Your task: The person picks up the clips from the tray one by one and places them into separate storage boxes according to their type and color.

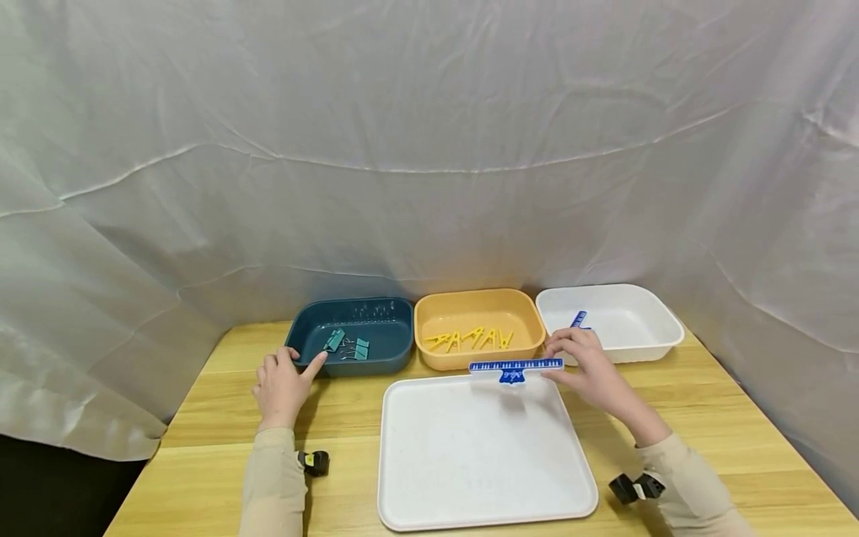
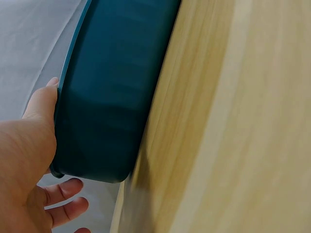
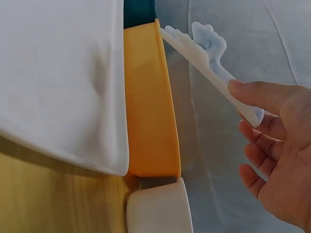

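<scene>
My right hand (image 1: 593,373) pinches one end of a long plastic clip (image 1: 515,365) with a blue piano-key pattern, held above the far edge of the white tray (image 1: 483,455). From behind, in the right wrist view, the clip (image 3: 206,58) looks white, with the thumb on its near end. My left hand (image 1: 283,388) rests at the front left corner of the dark teal bin (image 1: 376,365). Thumb and fingers are spread along the rim; the left wrist view shows the other fingers loosely bent, touching nothing. Part of that hand is hidden behind the bin (image 2: 107,97).
Green binder clips (image 1: 362,349) lie in the teal bin. Several yellow clips (image 1: 473,337) are in the yellow bin (image 1: 479,361). Another blue clip (image 1: 579,320) lies in the white bin (image 1: 647,352), partly behind my right hand. A grey curtain (image 1: 429,216) hangs behind the wooden table (image 1: 342,447).
</scene>
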`<move>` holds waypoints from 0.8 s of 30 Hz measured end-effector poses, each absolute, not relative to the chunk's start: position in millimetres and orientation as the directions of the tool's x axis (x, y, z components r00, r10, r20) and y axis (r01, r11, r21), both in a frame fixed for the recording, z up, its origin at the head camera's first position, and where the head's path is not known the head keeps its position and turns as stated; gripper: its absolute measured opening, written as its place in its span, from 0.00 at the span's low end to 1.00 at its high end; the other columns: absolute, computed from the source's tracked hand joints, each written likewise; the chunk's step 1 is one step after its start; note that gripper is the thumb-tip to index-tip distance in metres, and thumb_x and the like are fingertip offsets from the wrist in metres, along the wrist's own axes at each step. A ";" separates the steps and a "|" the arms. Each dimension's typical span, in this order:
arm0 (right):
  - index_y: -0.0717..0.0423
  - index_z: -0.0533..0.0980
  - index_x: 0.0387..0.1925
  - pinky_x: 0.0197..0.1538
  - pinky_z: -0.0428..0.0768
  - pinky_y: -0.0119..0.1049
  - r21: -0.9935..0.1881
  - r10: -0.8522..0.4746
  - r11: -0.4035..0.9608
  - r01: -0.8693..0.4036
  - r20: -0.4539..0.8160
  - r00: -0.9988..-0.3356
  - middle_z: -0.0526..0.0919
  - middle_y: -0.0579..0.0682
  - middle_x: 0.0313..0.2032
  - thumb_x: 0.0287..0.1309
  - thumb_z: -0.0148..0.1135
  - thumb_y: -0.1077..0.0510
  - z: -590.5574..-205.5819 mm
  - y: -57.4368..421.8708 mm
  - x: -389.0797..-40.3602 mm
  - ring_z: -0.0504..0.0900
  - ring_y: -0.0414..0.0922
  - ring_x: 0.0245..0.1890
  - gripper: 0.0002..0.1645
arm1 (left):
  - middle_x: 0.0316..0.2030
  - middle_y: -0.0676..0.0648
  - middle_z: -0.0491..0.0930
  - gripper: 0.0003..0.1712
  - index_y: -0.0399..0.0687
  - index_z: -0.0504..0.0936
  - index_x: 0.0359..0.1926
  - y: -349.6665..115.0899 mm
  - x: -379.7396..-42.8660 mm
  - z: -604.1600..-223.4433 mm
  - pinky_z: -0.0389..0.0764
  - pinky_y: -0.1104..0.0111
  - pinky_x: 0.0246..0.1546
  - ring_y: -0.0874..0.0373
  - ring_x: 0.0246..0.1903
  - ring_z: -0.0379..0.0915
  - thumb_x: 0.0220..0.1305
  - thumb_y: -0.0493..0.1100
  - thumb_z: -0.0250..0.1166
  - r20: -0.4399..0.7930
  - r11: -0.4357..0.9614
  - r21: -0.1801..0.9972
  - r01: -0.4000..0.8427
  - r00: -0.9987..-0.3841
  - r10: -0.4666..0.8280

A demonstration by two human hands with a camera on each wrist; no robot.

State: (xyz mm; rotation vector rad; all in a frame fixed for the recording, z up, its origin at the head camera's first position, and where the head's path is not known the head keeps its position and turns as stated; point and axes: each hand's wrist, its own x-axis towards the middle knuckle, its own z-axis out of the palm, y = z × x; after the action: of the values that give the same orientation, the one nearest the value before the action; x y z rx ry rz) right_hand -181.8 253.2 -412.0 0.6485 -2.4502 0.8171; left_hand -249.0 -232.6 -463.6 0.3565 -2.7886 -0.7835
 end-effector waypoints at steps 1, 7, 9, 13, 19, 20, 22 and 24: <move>0.54 0.79 0.30 0.50 0.59 0.39 -0.420 -0.277 0.714 -0.560 0.565 -0.777 0.79 0.56 0.42 0.40 0.76 0.68 -411.4 254.4 -182.1 0.67 0.48 0.46 0.15 | 0.48 0.35 0.67 0.38 0.44 0.67 0.51 -232.8 -249.1 -463.8 0.63 0.44 0.41 0.37 0.47 0.60 0.60 0.72 0.57 0.147 0.828 0.534 -0.171 -0.946 -0.290; 0.55 0.79 0.30 0.50 0.59 0.41 -0.435 -0.248 0.727 -0.531 0.555 -0.794 0.78 0.54 0.42 0.40 0.76 0.68 -407.3 260.5 -182.3 0.66 0.49 0.46 0.15 | 0.48 0.35 0.67 0.42 0.44 0.68 0.51 -233.0 -248.9 -464.4 0.63 0.44 0.41 0.38 0.47 0.60 0.58 0.76 0.54 0.152 0.829 0.533 -0.169 -0.945 -0.290; 0.56 0.79 0.30 0.51 0.59 0.42 -0.436 -0.238 0.732 -0.523 0.555 -0.797 0.78 0.55 0.42 0.39 0.76 0.68 -405.7 262.8 -181.9 0.66 0.50 0.47 0.15 | 0.48 0.35 0.67 0.43 0.44 0.68 0.51 -233.1 -248.8 -464.4 0.63 0.44 0.41 0.38 0.47 0.60 0.57 0.78 0.53 0.153 0.829 0.533 -0.169 -0.945 -0.290; 0.57 0.79 0.30 0.51 0.59 0.42 -0.435 -0.218 0.735 -0.520 0.574 -0.789 0.78 0.56 0.43 0.38 0.76 0.69 -401.9 267.8 -181.1 0.66 0.52 0.47 0.15 | 0.48 0.35 0.67 0.45 0.44 0.68 0.51 -233.0 -248.4 -464.5 0.63 0.44 0.41 0.38 0.47 0.60 0.56 0.80 0.51 0.151 0.828 0.535 -0.170 -0.944 -0.292; 0.56 0.79 0.30 0.50 0.59 0.42 -0.469 -0.168 0.744 -0.476 0.558 -0.813 0.77 0.56 0.42 0.40 0.76 0.67 -397.3 275.4 -180.6 0.67 0.52 0.48 0.14 | 0.48 0.35 0.67 0.44 0.44 0.68 0.51 -233.4 -248.9 -464.6 0.63 0.44 0.42 0.38 0.47 0.60 0.57 0.79 0.53 0.154 0.826 0.537 -0.168 -0.944 -0.292; 0.57 0.79 0.30 0.50 0.59 0.42 -0.475 -0.158 0.745 -0.467 0.555 -0.817 0.77 0.56 0.43 0.41 0.76 0.67 -396.7 277.0 -180.5 0.67 0.53 0.48 0.14 | 0.48 0.35 0.67 0.44 0.44 0.68 0.51 -233.4 -248.8 -464.6 0.63 0.44 0.42 0.38 0.47 0.60 0.57 0.79 0.53 0.155 0.827 0.537 -0.168 -0.944 -0.292; 0.58 0.79 0.30 0.50 0.59 0.42 -0.483 -0.144 0.747 -0.458 0.554 -0.820 0.77 0.57 0.43 0.41 0.75 0.68 -395.7 280.3 -180.4 0.66 0.53 0.48 0.13 | 0.48 0.35 0.67 0.44 0.44 0.68 0.51 -233.4 -248.8 -464.6 0.63 0.44 0.42 0.38 0.47 0.60 0.57 0.79 0.53 0.156 0.827 0.536 -0.167 -0.944 -0.292; 0.58 0.79 0.31 0.48 0.59 0.39 -0.479 -0.135 0.753 -0.451 0.558 -0.818 0.78 0.57 0.44 0.41 0.74 0.69 -394.8 283.8 -180.5 0.66 0.52 0.48 0.13 | 0.48 0.35 0.67 0.45 0.44 0.68 0.51 -233.4 -248.7 -464.5 0.63 0.44 0.42 0.38 0.48 0.60 0.56 0.80 0.52 0.157 0.827 0.537 -0.167 -0.943 -0.292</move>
State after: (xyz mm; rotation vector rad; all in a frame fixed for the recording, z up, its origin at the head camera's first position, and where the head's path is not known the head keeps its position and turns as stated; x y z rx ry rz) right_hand -180.5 283.8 -394.8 0.4422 -2.4490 0.8471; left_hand -248.7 -233.4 -464.5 0.3541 -2.7773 -0.7843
